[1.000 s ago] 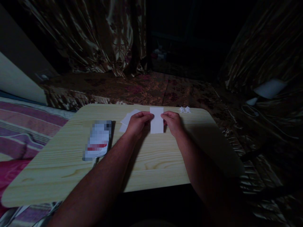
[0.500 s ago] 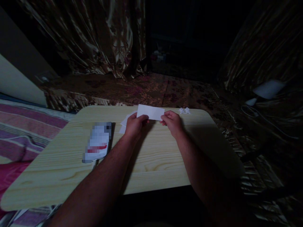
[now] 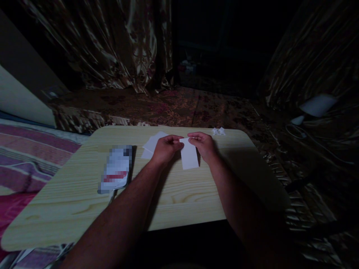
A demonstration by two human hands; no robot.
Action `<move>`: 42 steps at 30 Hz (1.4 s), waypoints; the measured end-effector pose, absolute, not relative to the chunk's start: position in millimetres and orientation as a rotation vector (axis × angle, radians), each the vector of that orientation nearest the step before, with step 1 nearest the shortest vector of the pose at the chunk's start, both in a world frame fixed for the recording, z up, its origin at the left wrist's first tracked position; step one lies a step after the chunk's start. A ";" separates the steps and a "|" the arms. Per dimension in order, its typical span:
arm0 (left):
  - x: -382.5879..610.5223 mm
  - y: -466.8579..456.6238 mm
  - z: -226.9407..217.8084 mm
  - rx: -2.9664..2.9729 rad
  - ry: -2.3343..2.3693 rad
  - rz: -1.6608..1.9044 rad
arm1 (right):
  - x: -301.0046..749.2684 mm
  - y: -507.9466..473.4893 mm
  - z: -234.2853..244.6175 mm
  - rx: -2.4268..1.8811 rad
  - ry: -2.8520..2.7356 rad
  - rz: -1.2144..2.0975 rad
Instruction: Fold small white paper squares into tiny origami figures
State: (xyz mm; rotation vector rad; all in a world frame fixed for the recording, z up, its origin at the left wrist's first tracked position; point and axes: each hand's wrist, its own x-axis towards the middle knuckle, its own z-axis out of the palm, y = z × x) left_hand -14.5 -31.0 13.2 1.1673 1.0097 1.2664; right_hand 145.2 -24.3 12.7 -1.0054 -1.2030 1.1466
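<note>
Head view. We find both hands over the far middle of the tabletop (image 3: 174, 198). The left hand (image 3: 165, 149) and the right hand (image 3: 204, 146) each pinch the top edge of one white paper slip (image 3: 190, 160), thumb and fingers closed on it, the other fingers curled.

The slip's long axis runs from the hands back toward the person. We cannot tell whether its lower end touches the tabletop. It lies between the two hands, just below the fingertips. Neither hand is nearer, and their fingertips almost meet at the top edge.

Loose white sheets (image 3: 150, 144) lie flat just left of the left hand, partly hidden by it. Further left lies a packet (image 3: 116, 168). Two small folded pieces (image 3: 218, 130) sit at the far edge, right of the right hand and apart from it. A striped bedcover (image 3: 28, 153) lies beyond the tabletop's left edge. The light is poor.
</note>
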 end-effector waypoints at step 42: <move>-14.3 -32.3 20.2 0.991 0.917 1.343 | 148.4 -30.3 15.4 -0.977 -1.452 1.051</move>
